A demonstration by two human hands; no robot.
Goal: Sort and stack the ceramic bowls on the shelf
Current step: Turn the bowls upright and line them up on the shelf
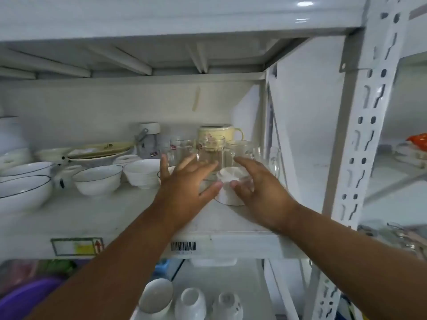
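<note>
An upside-down white bowl (228, 192) with a thin dark rim line sits near the right end of the shelf board (92, 218). My right hand (258, 188) cups it from the right, thumb on its side and fingers over its foot. My left hand (189, 181) is at its left with fingers spread and the thumb touching the bowl. More white bowls stand to the left: a dark-rimmed one (97, 180), a plain stack (143, 172) and a large dark-rimmed one (20, 192). The image is blurred.
Clear glass mugs (208, 151) and a cream lidded pot (217, 132) stand just behind my hands. Plates (99, 151) lie at the back left. A white slotted upright (360, 135) borders the right. White cups and a bowl (154, 296) sit on the lower shelf.
</note>
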